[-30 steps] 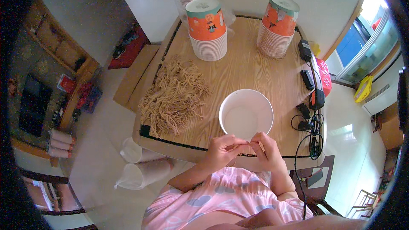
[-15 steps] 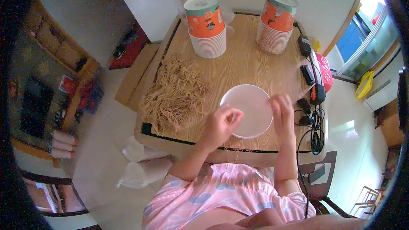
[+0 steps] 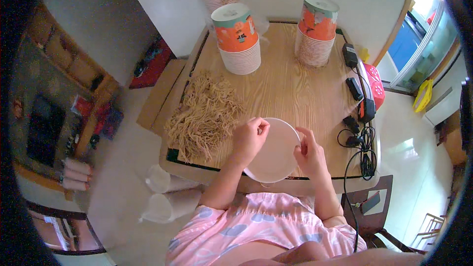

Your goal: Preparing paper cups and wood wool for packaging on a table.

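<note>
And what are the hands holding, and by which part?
The right hand seems to grip the round white bucket by its right rim. The left hand overlaps its left side; whether it holds anything cannot be told.

Smooth papery tub, rough fibrous cords, wood-grain tbl

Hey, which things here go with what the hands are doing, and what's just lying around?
Likely in use:
- white tub, between left hand and right hand
- tan cord pile
- perhaps the tub stacks

Seemingly lying around:
- black adapter
- pink plastic item
- yellow item
</note>
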{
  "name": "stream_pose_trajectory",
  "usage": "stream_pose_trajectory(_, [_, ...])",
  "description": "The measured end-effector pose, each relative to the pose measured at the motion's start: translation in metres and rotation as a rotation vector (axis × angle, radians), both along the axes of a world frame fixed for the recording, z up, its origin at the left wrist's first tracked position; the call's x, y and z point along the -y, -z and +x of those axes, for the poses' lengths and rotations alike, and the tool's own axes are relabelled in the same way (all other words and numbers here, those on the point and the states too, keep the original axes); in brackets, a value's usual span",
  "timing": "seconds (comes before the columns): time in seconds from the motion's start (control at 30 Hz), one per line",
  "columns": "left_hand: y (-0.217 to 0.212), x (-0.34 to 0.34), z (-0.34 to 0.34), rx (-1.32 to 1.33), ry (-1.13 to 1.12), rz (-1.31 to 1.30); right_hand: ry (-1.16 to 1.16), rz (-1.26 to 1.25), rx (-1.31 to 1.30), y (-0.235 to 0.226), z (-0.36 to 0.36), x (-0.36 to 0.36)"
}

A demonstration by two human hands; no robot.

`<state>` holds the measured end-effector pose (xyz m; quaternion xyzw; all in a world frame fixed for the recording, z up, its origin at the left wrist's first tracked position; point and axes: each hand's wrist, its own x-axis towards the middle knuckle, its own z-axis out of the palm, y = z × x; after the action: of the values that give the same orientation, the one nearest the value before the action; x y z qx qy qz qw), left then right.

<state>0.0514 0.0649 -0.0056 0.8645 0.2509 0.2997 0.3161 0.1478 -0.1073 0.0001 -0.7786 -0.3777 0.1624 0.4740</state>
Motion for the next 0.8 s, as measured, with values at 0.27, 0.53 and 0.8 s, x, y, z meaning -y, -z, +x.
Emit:
stream_pose_trajectory(0.27, [-0.007, 0.004, 0.003, -0.104, 0.130, 0.067, -0.019, -0.018, -0.059, 0.006, -0.007, 0.008])
stream_pose_trajectory(0.53, [-0.002, -0.001, 0.010, -0.106, 0.158, 0.013, -0.032, 0.008, -0.101, 0.002, -0.010, 0.011])
stream_pose_trajectory(0.8, [-0.003, -0.001, 0.015, -0.116, 0.179, 0.085, -0.045, 0.015, -0.074, 0.009, -0.007, 0.012])
